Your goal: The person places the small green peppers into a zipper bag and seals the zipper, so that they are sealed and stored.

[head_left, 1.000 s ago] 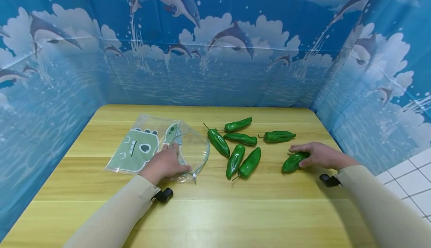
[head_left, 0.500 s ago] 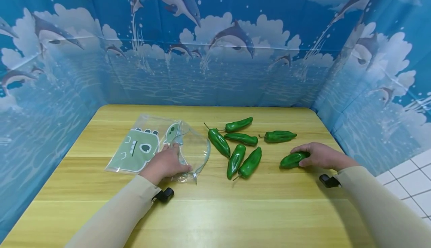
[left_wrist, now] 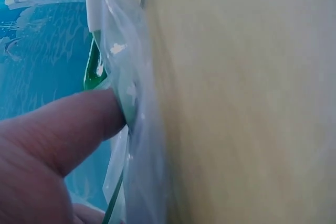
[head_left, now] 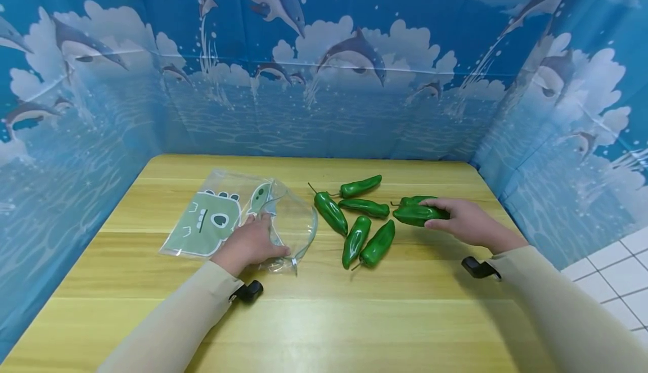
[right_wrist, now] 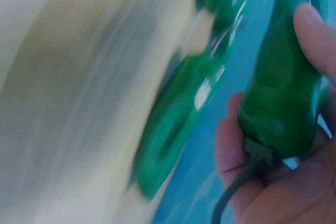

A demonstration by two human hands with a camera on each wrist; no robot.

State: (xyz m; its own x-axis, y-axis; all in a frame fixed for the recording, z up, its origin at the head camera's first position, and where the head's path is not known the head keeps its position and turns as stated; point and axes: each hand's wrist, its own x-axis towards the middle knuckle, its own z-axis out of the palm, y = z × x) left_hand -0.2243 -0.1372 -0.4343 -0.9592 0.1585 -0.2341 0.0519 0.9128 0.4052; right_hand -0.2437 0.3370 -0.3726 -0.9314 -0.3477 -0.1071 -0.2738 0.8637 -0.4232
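My left hand (head_left: 250,241) lies on a clear plastic bag (head_left: 189,241) printed with a green cartoon dinosaur. Its fingers and thumb are spread at the bag's gaping mouth, which faces right. In the left wrist view the thumb (left_wrist: 79,127) presses against the bag's edge, below a white slider (left_wrist: 93,13). My right hand (head_left: 471,224) grips a glossy green pepper (head_left: 415,215), thumb on one side and fingers on the other. The right wrist view shows the held pepper's stem (right_wrist: 239,182) hanging past the fingers. Another pepper (head_left: 411,200) is partly hidden behind it.
Several more green peppers (head_left: 355,241) lie loosely grouped between the bag and my right hand. They rest on a wooden table (head_left: 329,317). A blue curtain (head_left: 324,125) with dolphins hangs around the table's back and sides.
My right hand has turned the pepper, then moved it up and left, close to the other peppers. The left hand and bag have stayed in place.
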